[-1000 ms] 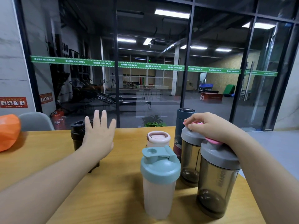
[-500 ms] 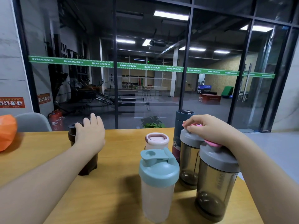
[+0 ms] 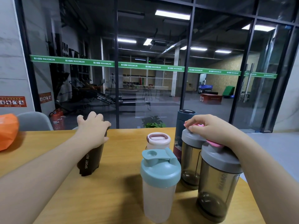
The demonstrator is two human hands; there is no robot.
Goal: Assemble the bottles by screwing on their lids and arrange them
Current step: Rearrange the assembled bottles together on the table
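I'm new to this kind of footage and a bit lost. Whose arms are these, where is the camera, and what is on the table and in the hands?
There is no machine here: a person wears a wide-angle camera on the head, so you look forward and down along their own two arms.

On the wooden table stand six bottles. The left hand grips the top of a black sport bottle, which stands tilted. The right hand rests curled over the pink-capped lid of the rear grey shaker. Beside it, nearer you, stands a second grey shaker, then a clear shaker with a teal lid, a pink bottle and a tall dark flask. An orange object lies far left.
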